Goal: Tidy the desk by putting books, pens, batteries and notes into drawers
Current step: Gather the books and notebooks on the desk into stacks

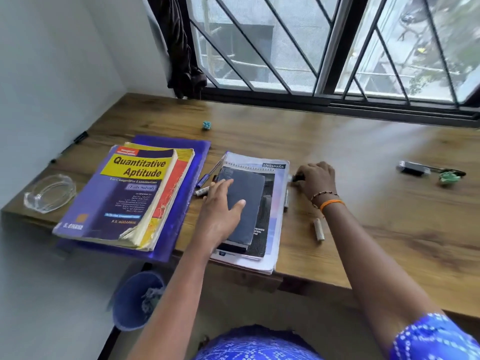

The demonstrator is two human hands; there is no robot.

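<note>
1. Textbook (124, 196) – thick, purple-yellow, lying flat near the desk's (363, 203) left front corner.
2. Notebooks (255, 203) – stacked, overhanging the front edge.
3. Battery (318, 229) – lying beside that stack.

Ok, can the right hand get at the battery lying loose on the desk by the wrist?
Probably yes. The battery lies on bare desk just below the right hand, with nothing over it. But that hand's fingers are already curled on a small dark object at the notebook's edge, so it may have to drop that first.
</note>
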